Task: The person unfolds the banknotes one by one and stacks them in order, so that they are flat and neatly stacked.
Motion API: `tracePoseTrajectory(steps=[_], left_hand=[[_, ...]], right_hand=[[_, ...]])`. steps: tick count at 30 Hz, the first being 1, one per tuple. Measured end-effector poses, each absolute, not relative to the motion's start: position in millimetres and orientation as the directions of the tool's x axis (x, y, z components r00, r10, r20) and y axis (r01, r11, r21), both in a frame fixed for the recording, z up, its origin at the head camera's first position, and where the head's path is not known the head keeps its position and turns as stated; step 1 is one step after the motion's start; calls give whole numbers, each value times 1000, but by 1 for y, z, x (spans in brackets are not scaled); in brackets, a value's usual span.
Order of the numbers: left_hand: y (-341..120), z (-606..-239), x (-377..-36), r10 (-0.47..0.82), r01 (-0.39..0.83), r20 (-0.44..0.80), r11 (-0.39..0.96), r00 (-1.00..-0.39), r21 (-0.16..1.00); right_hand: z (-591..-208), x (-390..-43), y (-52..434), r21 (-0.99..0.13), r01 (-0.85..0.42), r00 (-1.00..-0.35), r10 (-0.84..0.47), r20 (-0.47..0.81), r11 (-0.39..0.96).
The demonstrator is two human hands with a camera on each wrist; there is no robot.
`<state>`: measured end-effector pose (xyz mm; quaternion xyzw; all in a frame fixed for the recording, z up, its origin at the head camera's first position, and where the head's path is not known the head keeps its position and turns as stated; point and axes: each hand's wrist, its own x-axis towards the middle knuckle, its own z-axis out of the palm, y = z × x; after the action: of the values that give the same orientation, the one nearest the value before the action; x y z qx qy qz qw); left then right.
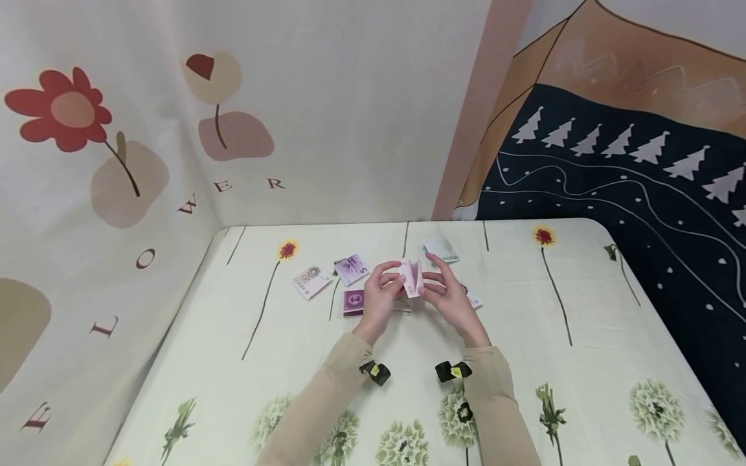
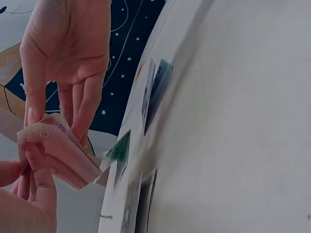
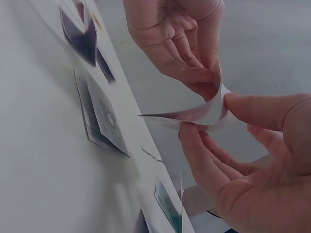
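Banknote (image 1: 407,277) in both left hand (image 1: 381,295) and right hand (image 1: 450,296)

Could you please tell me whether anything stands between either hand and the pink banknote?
Nothing visible does: the left hand and the right hand both pinch the pink banknote directly. The other banknotes rest on the table.

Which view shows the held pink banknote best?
The left wrist view: the pink banknote appears large there, its broad face turned toward the camera and the 100 readable. The head view shows it small and bent; the right wrist view catches it mostly edge-on.
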<state>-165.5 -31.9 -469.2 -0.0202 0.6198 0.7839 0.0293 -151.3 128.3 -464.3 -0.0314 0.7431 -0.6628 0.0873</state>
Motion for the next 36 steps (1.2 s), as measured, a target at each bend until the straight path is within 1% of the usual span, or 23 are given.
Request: tracePoseTrajectory(steps=[4, 9, 14, 18, 22, 27, 36], left_hand=[[-35, -456, -159, 27, -70, -66, -224, -997, 972], [-38, -445, -152, 21, -59, -56, -193, -998, 980], [-43, -445, -150, 19, -43, -40, -166, -999, 985], [-50, -447, -149, 16, -40, -38, -136, -999, 990], [-59, -448, -149, -24, -49, -52, -129, -998, 990], [-68, -451, -149, -66, -49, -57, -113, -996, 992], [-84, -452, -145, -84, -74, -75, -23, -994, 997]], right_hand=[[-466, -150, 130, -992, 42, -982, -181, -62, 117], [-469, -151, 130, -996, 35, -985, -163, -49, 86], [-474, -150, 131, -998, 44, -989, -136, -50, 47], [-475, -150, 132, -997, 49, -992, -115, -56, 61], [-474, -150, 133, -994, 85, -990, -108, -93, 74], [-473, -150, 134, -991, 123, -986, -103, -127, 47], [-475, -149, 135, -992, 87, -988, -123, -98, 94]])
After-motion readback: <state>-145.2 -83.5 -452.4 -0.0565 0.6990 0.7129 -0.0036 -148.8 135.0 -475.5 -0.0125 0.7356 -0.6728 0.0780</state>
